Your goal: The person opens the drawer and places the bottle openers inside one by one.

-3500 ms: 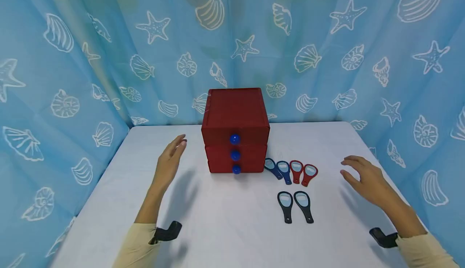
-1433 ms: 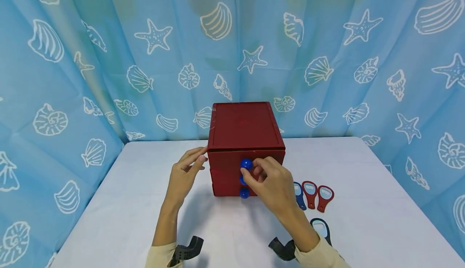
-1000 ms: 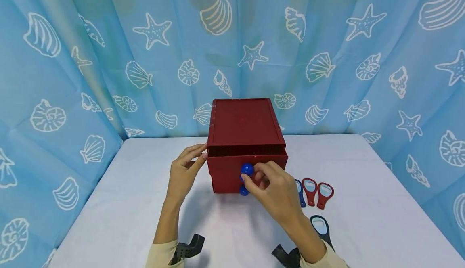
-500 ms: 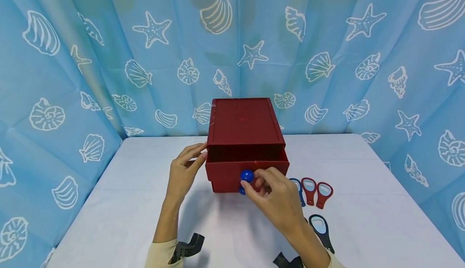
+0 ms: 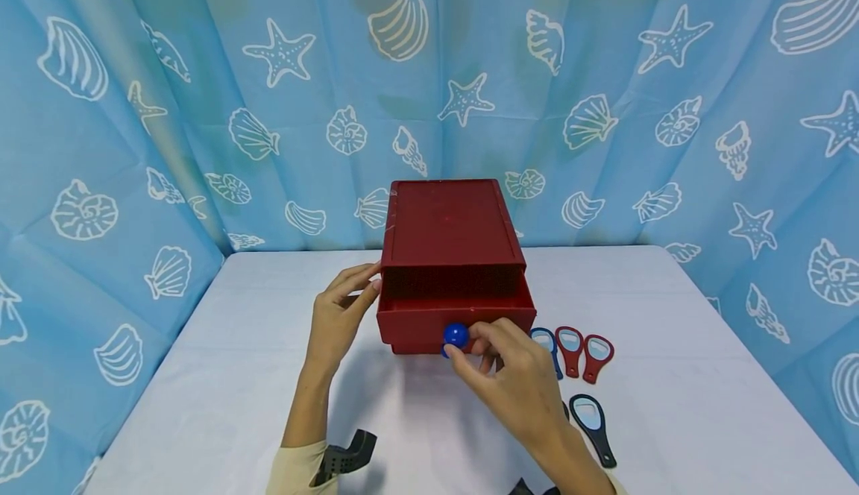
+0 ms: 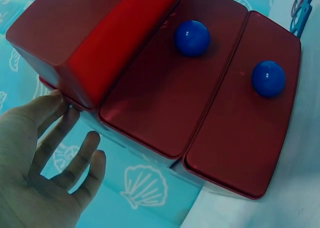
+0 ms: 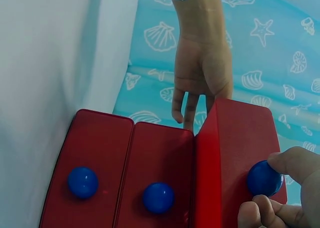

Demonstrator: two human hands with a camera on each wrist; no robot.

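A red chest of drawers (image 5: 452,223) stands on the table with its top drawer (image 5: 409,325) pulled partway out. The part of that drawer's inside that shows holds nothing. My right hand (image 5: 517,379) pinches the round blue knob (image 7: 264,178) of this drawer between thumb and fingers. My left hand (image 5: 338,323) is at the chest's left side, its fingertips touching near the front edge and the other fingers loosely extended, as the left wrist view shows. Below, two shut drawers with blue knobs (image 6: 192,38) appear in both wrist views.
On the white table (image 5: 221,376), right of the chest, lie two red-framed magnifiers (image 5: 598,353) and a blue-framed one (image 5: 545,338). A black one (image 5: 592,424) lies nearer, with another mostly behind my right hand. A blue shell-patterned curtain (image 5: 302,159) hangs behind.
Both hands have come from the table's sides to the chest. My right hand has taken the top knob and drawn the drawer steadily toward me; my left hand stays at the chest's side.
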